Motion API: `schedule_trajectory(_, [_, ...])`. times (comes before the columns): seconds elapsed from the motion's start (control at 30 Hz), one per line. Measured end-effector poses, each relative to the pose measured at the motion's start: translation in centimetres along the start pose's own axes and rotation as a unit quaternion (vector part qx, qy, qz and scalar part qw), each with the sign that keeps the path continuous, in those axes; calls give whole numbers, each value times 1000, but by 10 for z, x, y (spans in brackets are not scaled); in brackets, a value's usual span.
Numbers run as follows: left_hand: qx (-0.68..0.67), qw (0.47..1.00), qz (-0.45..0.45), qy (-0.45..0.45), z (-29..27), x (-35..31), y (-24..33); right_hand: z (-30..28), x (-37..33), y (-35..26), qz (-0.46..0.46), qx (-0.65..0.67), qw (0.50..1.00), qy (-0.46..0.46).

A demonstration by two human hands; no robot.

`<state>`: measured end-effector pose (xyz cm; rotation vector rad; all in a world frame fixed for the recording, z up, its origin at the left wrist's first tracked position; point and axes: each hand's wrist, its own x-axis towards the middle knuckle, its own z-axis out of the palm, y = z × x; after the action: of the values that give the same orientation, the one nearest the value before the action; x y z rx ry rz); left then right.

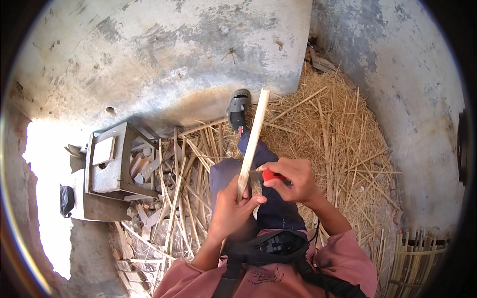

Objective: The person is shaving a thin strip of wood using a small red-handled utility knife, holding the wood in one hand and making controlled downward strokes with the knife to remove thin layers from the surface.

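A long, pale wooden stick (254,131) slants up and away from me above my lap. My left hand (231,208) is closed round its lower end, with the thumb lying toward the right. In my right hand (294,180) is a red-handled knife (269,175), gripped with fingers wrapped over the handle. Its short grey blade meets the stick just above my left hand; the exact edge is too small to make out. Below the hands are my dark trouser legs (278,208), and one grey shoe (239,102) shows beyond the stick.
Straw (343,144) covers the floor ahead and right. Loose wooden strips (179,198) and broken pieces litter the left side, near a wooden box-like stand (112,159). A black pouch (66,199) sits far left. A slatted frame (415,263) stands lower right. Worn plaster walls (174,59) rise around.
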<state>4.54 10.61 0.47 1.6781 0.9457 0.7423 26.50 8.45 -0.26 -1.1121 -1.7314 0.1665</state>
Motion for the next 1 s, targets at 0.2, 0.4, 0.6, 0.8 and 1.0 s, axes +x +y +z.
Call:
schedule_trajectory(0.2, [-37,999,-6,-18,3,1,4,11,-6,0,-28,-30,999,-19])
schedule_trajectory(0.4, [-46,999,0,6,9,0,-5,15,-9,-1,-37,-46,998,-8])
schedule_trajectory(0.6, [-5,998,38,47,13,0,-3,10,-3,-10,-44,-82,996,-11])
schedule_trajectory(0.8, [14,996,7,86,16,-1,9,14,-1,-16,-6,-96,995,14])
schedule_trajectory(1.0, [74,994,-22,78,16,-1,2,7,7,-13,23,-90,996,18])
